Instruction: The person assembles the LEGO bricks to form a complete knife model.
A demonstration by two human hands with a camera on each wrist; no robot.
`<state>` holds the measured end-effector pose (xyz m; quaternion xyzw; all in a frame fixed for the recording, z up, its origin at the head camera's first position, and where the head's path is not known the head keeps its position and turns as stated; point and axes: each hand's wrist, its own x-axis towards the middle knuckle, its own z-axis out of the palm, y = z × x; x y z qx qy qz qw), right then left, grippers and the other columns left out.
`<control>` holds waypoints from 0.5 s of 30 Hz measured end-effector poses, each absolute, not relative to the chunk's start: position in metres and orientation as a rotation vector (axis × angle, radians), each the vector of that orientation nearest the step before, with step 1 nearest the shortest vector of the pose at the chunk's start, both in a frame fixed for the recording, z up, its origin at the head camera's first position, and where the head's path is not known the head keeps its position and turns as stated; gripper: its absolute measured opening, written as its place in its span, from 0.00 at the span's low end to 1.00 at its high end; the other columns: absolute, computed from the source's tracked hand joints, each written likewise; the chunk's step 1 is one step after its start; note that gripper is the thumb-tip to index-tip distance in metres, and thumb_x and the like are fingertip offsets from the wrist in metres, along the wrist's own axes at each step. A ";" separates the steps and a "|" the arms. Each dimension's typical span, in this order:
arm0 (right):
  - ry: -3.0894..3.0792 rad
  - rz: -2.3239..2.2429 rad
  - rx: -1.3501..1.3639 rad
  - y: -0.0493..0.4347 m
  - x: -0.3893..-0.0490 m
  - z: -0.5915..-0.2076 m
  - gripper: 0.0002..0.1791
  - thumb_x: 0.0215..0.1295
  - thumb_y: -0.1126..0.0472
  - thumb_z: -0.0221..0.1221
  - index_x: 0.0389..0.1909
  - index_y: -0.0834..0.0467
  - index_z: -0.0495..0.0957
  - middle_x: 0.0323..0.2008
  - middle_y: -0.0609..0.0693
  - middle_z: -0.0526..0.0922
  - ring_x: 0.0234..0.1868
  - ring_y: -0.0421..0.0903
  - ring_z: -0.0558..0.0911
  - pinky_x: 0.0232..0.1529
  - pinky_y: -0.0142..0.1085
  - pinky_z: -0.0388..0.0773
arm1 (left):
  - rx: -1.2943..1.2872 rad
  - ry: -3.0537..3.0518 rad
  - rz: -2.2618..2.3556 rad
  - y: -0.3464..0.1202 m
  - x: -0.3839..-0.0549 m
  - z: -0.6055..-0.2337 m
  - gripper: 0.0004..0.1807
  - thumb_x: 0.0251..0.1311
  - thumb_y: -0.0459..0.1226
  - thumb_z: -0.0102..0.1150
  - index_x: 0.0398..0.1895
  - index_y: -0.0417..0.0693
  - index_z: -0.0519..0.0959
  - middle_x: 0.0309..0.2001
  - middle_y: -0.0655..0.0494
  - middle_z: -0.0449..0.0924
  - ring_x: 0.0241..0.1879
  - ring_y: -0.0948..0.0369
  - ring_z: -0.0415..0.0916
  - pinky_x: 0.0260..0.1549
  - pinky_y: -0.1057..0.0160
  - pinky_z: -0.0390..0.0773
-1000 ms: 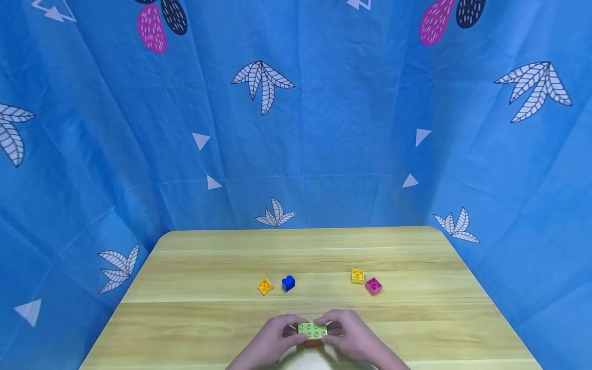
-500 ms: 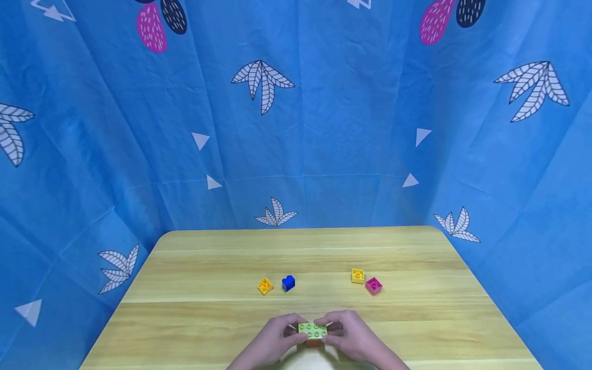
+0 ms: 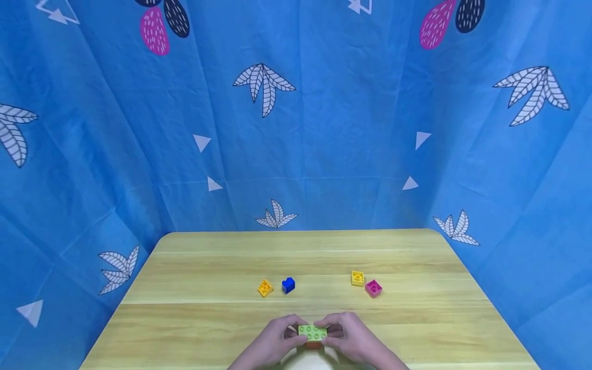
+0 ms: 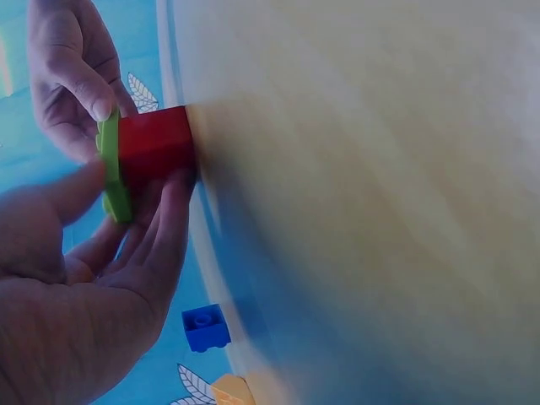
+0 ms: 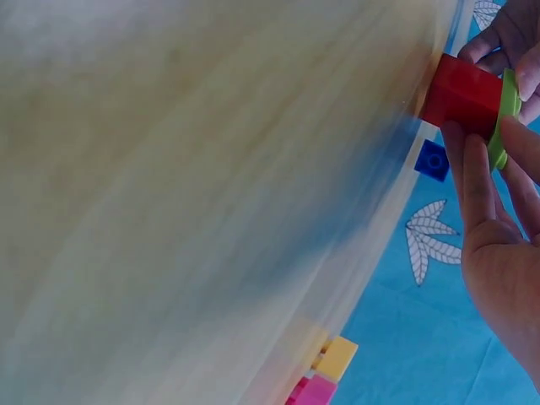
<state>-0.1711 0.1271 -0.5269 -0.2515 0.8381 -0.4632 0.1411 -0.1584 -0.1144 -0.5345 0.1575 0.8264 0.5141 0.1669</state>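
Note:
At the near middle of the table, a thin light green toy brick (image 3: 313,332) with studs on top sits over a taller red brick (image 4: 156,143), whose base is at the tabletop. My left hand (image 3: 274,340) pinches the green brick's left end between thumb and fingers. Opposite it, my right hand (image 3: 350,336) pinches the right end the same way. Both wrist views show the thumbs at the green brick while other fingers lie along the red one. Part of the red brick is hidden behind the fingers.
Beyond the hands lie an orange brick (image 3: 265,288) and a blue brick (image 3: 289,285) at the left. A yellow brick (image 3: 357,278) and a magenta brick (image 3: 373,288) lie to the right. A blue patterned curtain (image 3: 351,154) hangs around the wooden table (image 3: 203,324).
Both hands keep their hold on the green brick with almost no movement. The head view has tipped up very slightly. The loose bricks stay where they were.

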 end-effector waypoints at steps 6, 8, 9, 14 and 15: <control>2.418 -1.348 -0.762 0.127 -0.175 -0.528 0.18 0.63 0.66 0.69 0.54 0.61 0.84 0.53 0.59 0.88 0.49 0.46 0.89 0.50 0.29 0.86 | 0.452 2.340 1.488 -0.115 -0.163 -0.537 0.11 0.69 0.38 0.65 0.52 0.51 0.83 0.43 0.60 0.84 0.39 0.64 0.82 0.37 0.69 0.85; 2.403 -1.364 -0.759 0.126 -0.176 -0.528 0.18 0.63 0.67 0.69 0.54 0.61 0.84 0.52 0.59 0.87 0.49 0.48 0.89 0.51 0.31 0.86 | 0.445 2.333 1.499 -0.115 -0.164 -0.537 0.11 0.68 0.38 0.65 0.52 0.50 0.83 0.44 0.59 0.85 0.39 0.63 0.83 0.37 0.68 0.85; 2.396 -1.372 -0.756 0.126 -0.177 -0.528 0.18 0.63 0.67 0.69 0.54 0.62 0.84 0.52 0.59 0.87 0.49 0.50 0.89 0.51 0.32 0.87 | 0.449 2.332 1.504 -0.115 -0.165 -0.537 0.11 0.68 0.38 0.65 0.52 0.50 0.83 0.44 0.58 0.85 0.39 0.63 0.83 0.37 0.68 0.86; 2.393 -1.384 -0.739 0.126 -0.178 -0.528 0.18 0.63 0.67 0.69 0.54 0.61 0.84 0.52 0.59 0.88 0.50 0.53 0.89 0.51 0.35 0.87 | 0.452 2.326 1.529 -0.115 -0.166 -0.538 0.12 0.68 0.37 0.66 0.52 0.47 0.82 0.44 0.56 0.85 0.39 0.62 0.83 0.37 0.68 0.86; 2.394 -1.386 -0.733 0.126 -0.179 -0.528 0.18 0.62 0.67 0.69 0.54 0.61 0.84 0.52 0.59 0.87 0.49 0.53 0.89 0.51 0.35 0.87 | 0.449 2.325 1.532 -0.115 -0.167 -0.538 0.12 0.67 0.37 0.66 0.52 0.47 0.82 0.44 0.56 0.85 0.39 0.62 0.83 0.37 0.67 0.86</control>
